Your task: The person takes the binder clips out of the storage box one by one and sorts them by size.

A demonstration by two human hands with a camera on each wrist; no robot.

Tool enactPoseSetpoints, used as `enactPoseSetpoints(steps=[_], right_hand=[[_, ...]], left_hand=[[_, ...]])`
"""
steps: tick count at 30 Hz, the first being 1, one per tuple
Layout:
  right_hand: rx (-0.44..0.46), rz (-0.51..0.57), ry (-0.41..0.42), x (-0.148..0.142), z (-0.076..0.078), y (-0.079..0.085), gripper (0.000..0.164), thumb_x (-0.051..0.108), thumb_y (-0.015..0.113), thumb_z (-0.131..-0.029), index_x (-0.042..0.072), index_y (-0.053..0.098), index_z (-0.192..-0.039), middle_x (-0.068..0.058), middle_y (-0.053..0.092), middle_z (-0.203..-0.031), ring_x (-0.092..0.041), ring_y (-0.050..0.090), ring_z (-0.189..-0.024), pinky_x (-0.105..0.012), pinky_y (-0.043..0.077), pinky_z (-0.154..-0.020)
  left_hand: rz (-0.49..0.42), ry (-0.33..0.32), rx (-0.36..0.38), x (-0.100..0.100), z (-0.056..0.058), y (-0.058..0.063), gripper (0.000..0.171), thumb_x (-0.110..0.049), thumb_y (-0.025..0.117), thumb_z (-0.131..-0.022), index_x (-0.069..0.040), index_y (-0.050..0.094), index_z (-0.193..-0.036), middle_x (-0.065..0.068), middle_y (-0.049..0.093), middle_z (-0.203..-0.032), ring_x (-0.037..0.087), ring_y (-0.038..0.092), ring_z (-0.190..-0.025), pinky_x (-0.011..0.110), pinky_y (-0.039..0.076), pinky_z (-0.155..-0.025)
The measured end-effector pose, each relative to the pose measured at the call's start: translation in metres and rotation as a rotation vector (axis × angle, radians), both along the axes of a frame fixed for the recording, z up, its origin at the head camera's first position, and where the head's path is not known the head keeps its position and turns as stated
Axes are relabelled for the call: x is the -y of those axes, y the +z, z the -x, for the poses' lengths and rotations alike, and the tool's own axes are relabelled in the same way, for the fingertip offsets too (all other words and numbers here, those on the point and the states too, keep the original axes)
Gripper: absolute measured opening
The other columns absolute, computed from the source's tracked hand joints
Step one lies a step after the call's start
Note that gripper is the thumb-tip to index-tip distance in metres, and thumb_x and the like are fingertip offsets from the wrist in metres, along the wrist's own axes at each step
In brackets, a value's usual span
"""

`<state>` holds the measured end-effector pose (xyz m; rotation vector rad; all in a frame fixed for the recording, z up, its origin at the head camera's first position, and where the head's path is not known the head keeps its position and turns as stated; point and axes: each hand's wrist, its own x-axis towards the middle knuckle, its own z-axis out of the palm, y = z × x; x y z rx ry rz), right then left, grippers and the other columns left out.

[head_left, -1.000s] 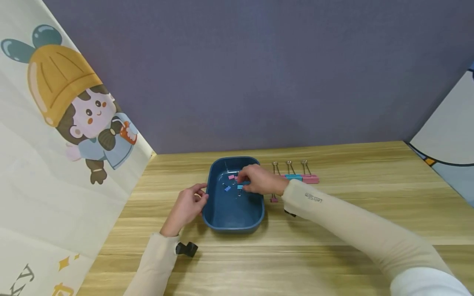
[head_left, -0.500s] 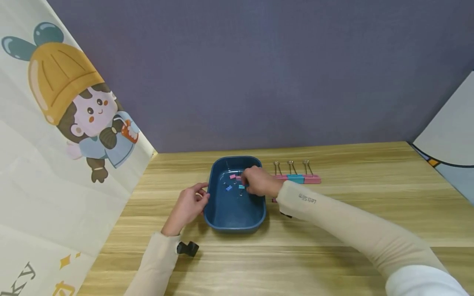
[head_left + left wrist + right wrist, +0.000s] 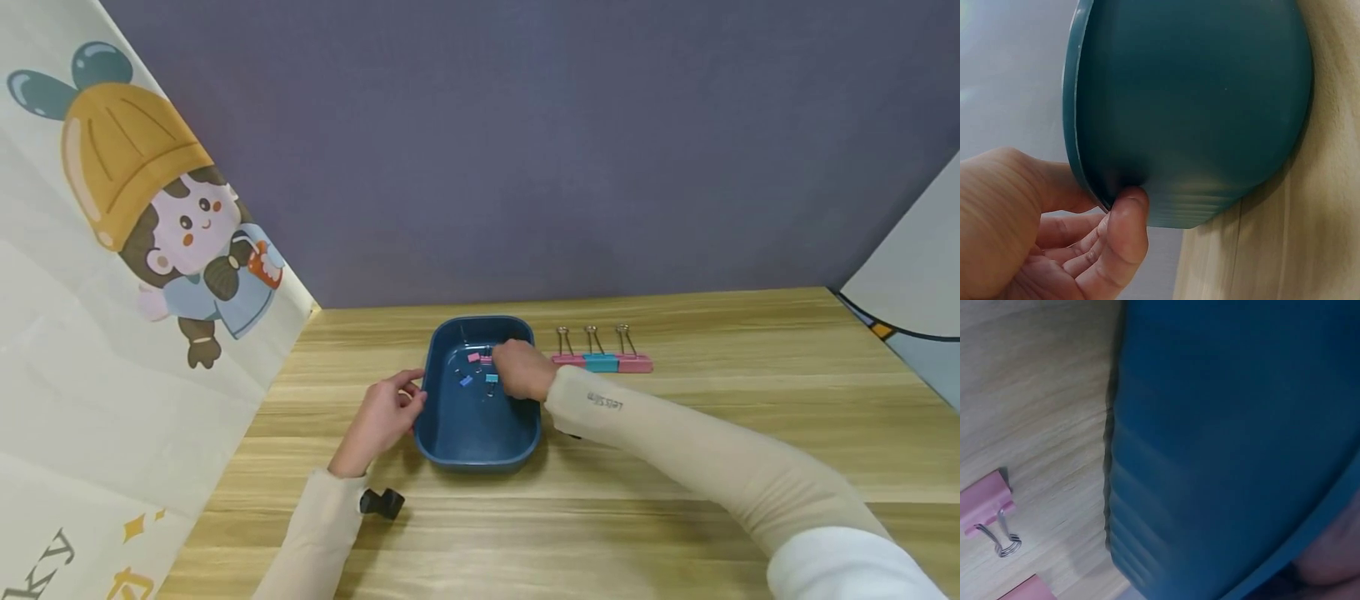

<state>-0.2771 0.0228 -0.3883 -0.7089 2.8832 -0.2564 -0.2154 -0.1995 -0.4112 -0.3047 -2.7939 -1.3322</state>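
A dark blue plastic bin [image 3: 477,460] stands on the table with several small binder clips inside. A pink binder clip [image 3: 473,357], a blue binder clip [image 3: 466,382] and a light blue binder clip [image 3: 491,378] lie on its floor. At the left rim, my left hand [image 3: 382,418] pinches the bin's wall; in the left wrist view a fingertip [image 3: 1129,225] presses the outer side. My right hand [image 3: 522,369] reaches over the right rim into the bin, beside another pink clip [image 3: 486,361]. Its fingertips are hidden, so what they hold cannot be seen.
Right of the bin, a large teal binder clip [image 3: 601,362] sits between two large pink ones in a row, handles pointing away. The right wrist view shows a smaller pink binder clip [image 3: 986,503] on the wooden table [image 3: 675,467]. A grey panel [image 3: 555,158] rises behind.
My right hand has shifted slightly right within the bin, and its fingertips have gone out of sight. The sleeve now covers the small pink clip on the table. My left hand stays at the rim.
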Motion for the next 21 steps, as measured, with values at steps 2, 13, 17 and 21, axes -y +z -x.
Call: enactPoseSetpoints(steps=[2,13,17,21], right_hand=[[-0.001,-0.004,-0.005,0.0005,-0.0005,0.0002,0.016,0.001,0.068,-0.083,0.0,0.065,-0.099,-0.011,0.063,-0.087,-0.021,0.057,-0.072,-0.033,0.054,-0.067],[0.002,-0.001,-0.004,0.0024,-0.0027,-0.0031,0.012,0.0,0.063,-0.086,0.004,0.065,-0.097,-0.008,0.062,-0.083,-0.019,0.056,-0.069,-0.032,0.055,-0.065],[-0.017,0.002,0.007,0.0026,-0.0019,-0.0051,0.009,0.001,0.061,-0.087,0.005,0.066,-0.094,-0.006,0.061,-0.08,-0.018,0.056,-0.067,-0.032,0.054,-0.064],[-0.034,0.0,0.023,0.0028,-0.0015,-0.0073,0.008,0.001,0.06,-0.087,0.007,0.065,-0.085,-0.003,0.058,-0.072,-0.017,0.054,-0.064,-0.031,0.052,-0.061]], left_hand=[[0.0,-0.001,0.0,-0.0006,-0.0002,0.0005,0.036,-0.003,0.061,-0.089,0.003,0.057,-0.124,0.008,0.057,-0.082,0.014,0.058,-0.053,0.028,0.051,-0.041],[-0.008,-0.004,-0.004,-0.0018,-0.0008,0.0013,0.036,-0.002,0.061,-0.089,0.004,0.057,-0.124,0.008,0.057,-0.081,0.015,0.058,-0.054,0.028,0.051,-0.041],[-0.012,-0.006,-0.01,-0.0013,-0.0005,0.0011,0.036,-0.001,0.061,-0.088,0.005,0.056,-0.124,0.008,0.057,-0.081,0.015,0.058,-0.054,0.028,0.05,-0.04],[-0.01,-0.007,-0.01,-0.0013,-0.0001,0.0014,0.036,-0.001,0.061,-0.088,0.006,0.056,-0.124,0.009,0.057,-0.081,0.014,0.058,-0.053,0.028,0.05,-0.04]])
